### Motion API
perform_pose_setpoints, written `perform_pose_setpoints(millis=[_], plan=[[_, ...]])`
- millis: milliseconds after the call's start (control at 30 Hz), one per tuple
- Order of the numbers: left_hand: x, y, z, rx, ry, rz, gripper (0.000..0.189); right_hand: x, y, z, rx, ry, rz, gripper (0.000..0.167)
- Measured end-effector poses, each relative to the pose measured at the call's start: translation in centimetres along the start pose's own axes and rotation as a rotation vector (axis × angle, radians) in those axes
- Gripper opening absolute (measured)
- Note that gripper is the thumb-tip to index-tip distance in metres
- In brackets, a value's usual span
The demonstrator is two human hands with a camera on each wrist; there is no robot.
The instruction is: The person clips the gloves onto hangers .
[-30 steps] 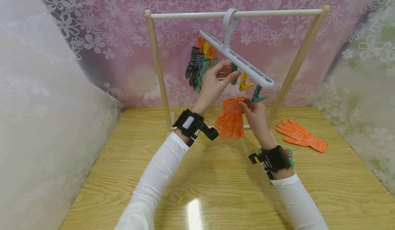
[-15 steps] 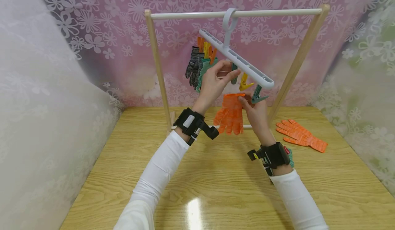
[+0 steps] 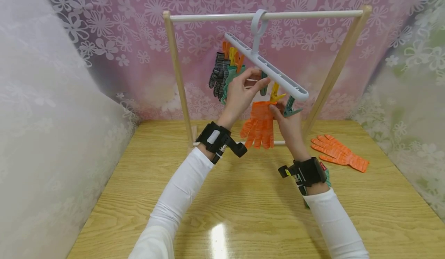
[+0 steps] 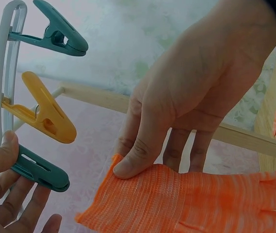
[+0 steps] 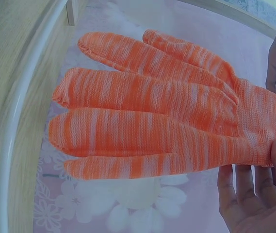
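My left hand (image 3: 240, 95) is raised at the hanger (image 3: 282, 81) and pinches a dark green clothes peg (image 4: 41, 171) between thumb and fingers. An orange knitted glove (image 3: 260, 126) hangs fingers down from my right hand (image 3: 289, 129), whose thumb and fingers pinch one corner of its cuff. In the left wrist view, the cuff is just right of the pinched peg, apart from it. A yellow peg (image 4: 48, 116) and another green peg (image 4: 62, 36) hang farther along the bar, both holding nothing.
Dark grey gloves (image 3: 217, 77) and a green one (image 3: 231, 81) hang from pegs at the hanger's far end. A wooden rack (image 3: 335, 71) carries the hanger. Another orange glove (image 3: 338, 153) lies on the table at right. A green item (image 3: 328, 176) is partly hidden under my right wrist.
My right hand has lifted the orange glove upward, bringing its cuff closer below the pegs. My left hand has stayed almost still at the green peg.
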State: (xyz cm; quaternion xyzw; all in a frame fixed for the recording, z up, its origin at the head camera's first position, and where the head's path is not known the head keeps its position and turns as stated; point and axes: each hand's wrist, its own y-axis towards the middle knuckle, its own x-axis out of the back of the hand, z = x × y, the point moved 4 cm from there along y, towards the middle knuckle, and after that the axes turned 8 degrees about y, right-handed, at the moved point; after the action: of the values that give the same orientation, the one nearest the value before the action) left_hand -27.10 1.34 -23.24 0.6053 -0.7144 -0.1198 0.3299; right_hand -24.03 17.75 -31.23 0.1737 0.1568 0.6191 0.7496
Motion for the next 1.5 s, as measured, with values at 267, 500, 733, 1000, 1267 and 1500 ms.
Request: perform_pose_setpoints(millis=[267,500,733,1000,1267,1500], plan=[[0.0,0.2,0.1,-0.023,-0.001,-0.01,0.027,-0.2,0.4,0.8,-0.019,-0.095,0.037,0.04],[0.1,0.3,0.1,-0.028,-0.008,-0.013,0.025,-0.6,0.8,1.7,0.004,-0.092,0.017,0.035],[0.1,0.3,0.2,-0.007,-0.011,-0.01,0.023,-0.9,1.0,2.1,0.014,-0.099,-0.015,0.024],[0.1,0.3,0.2,-0.009,-0.034,-0.03,0.021,-1.0,1.2,2.1,0.066,0.022,-0.004,0.023],[0.2,0.4,0.2,-0.013,-0.03,-0.039,0.022,-1.1,1.3,2.4,0.113,0.051,-0.014,0.02],[0.3,0.4,0.3,-0.013,-0.032,-0.045,0.021,-1.2,1.4,2.7,0.147,0.037,-0.011,0.018]])
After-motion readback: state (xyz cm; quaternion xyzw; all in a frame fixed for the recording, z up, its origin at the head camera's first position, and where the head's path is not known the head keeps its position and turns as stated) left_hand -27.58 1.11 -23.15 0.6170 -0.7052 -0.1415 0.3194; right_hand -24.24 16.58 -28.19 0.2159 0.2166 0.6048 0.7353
